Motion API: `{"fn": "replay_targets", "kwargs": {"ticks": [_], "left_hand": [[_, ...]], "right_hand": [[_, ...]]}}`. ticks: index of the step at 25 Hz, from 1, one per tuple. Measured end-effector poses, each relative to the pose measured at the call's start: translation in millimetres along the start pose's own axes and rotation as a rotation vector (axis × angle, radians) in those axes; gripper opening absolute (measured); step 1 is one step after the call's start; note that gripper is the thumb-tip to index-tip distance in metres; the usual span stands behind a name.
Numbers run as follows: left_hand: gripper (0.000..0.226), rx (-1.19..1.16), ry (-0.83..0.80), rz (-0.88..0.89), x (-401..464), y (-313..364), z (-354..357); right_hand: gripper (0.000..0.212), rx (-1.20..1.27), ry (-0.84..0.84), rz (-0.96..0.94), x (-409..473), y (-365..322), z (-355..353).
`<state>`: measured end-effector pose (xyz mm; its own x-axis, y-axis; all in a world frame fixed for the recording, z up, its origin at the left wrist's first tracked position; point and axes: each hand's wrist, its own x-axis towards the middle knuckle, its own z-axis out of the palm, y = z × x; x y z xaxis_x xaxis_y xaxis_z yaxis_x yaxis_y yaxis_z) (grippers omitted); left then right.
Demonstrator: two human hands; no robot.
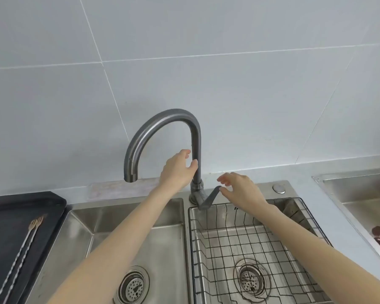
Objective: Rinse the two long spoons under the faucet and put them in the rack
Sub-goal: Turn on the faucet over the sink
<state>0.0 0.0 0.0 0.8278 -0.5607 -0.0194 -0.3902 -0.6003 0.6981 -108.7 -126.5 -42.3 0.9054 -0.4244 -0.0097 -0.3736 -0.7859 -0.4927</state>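
Head view, left grip: the left hand (pixel 177 170) curls loosely around the faucet (pixel 162 137) riser, fingers touching the pipe, holding no spoon.
Head view, right grip: the right hand (pixel 241 190) is spread wide and empty; its fingertips (pixel 223 189) touch the tip of the faucet lever (pixel 210 197).
Spout: it hangs over the left basin (pixel 140 238); no water shows.
Long utensils: they lie on the dark tray (pixel 20 207) at far left, well apart from both hands, the left one nearer; long axis running away from the person, a fork-like gold head (pixel 37 222) at the far end.
Rack: the wire rack (pixel 250 249) sits in the right basin, bare.
Hidden: only one twisted shaft is clear; bowls are cut off by the frame edge; I cannot tell whether two pieces lie there.
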Motion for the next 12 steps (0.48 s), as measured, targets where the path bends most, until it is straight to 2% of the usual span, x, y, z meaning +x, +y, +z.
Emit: {"fn": "replay_targets", "kwargs": {"ticks": [4, 12], "left_hand": [[0.045, -0.037, 0.085, 0.017, 12.2, 3.5, 2.5], [0.033, -0.229, 0.136, 0.058, 27.2, 4.3, 12.3]], "right_hand": [[0.030, 0.000, -0.016, 0.027, 13.1, 1.7, 12.1], [0.023, 0.039, 0.007, 0.069, 21.9, 8.4, 29.2]]}}
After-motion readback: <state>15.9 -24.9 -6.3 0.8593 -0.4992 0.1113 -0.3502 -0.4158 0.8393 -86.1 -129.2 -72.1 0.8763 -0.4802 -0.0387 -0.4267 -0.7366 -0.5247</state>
